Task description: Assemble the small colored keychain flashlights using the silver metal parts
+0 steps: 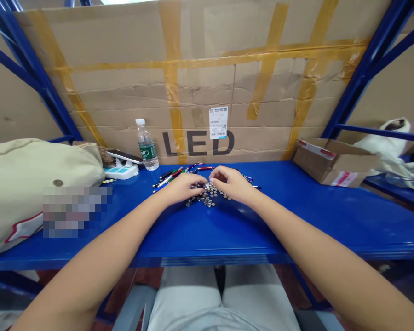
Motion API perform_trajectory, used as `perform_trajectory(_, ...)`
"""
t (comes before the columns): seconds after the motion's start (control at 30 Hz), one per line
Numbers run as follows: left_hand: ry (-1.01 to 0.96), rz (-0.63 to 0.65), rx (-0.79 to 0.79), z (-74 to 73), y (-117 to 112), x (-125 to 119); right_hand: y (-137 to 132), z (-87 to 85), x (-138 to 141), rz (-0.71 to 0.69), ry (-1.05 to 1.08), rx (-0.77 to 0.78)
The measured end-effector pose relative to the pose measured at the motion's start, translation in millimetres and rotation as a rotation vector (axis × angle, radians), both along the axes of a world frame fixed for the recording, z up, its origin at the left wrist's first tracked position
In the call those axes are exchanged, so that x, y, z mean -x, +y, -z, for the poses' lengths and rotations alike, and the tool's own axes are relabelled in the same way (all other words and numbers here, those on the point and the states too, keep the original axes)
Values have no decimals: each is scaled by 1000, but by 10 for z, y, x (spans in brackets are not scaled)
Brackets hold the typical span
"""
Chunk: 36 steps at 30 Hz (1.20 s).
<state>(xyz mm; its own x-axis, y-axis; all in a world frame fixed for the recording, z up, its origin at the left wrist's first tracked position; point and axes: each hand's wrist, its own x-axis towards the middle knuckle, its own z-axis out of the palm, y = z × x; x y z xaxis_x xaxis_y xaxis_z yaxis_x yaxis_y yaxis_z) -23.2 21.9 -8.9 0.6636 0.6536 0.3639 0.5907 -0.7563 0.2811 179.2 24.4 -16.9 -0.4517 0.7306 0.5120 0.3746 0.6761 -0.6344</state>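
Note:
A pile of small round silvery metal pieces [204,198] lies on the blue tabletop [210,234] between my hands; some look like coins or button cells, too small to tell. My left hand [183,187] reaches over the pile's left side, fingers curled towards the thumb. From the right, my right hand [235,184] bends over the pile's upper part, thumb and fingertips drawn together. Anything between the fingertips of either hand is too small to make out. Behind my left hand lie several pens [167,177], and a red pen [204,168] rests beyond both hands.
A water bottle [146,147] stands at the back left beside a power strip [121,171] with a phone [124,156] above it. A cream bag [37,184] fills the left end. An open cardboard box [334,161] sits right. A large cardboard panel [124,101] backs the table.

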Motion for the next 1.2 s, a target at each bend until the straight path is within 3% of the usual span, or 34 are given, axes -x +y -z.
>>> perform_trajectory(0.17, -40, 7, 14, 14, 30, 26, -17, -31, -57, -59, -88, -131)
perform_trajectory(0.4, -71, 3, -29, 51, 93, 89, -29, 11, -67, -221, -464, -14)
perform_trajectory(0.67, -53, -21, -22, 34, 70, 79, -2, 8, -97, -120, -545, 67)
perform_trajectory(0.8, -51, -29, -11, 37, 60, 68, 4, 3, -118, -171, -633, 133)
perform_trajectory(1.03, -16, -30, -6, 42, 67, 55, 40, -17, -147, -172, -636, 73)
perform_trajectory(1.2, 19, 11, -10, 21, 42, 33, 69, -50, -164, -61, -364, -25)
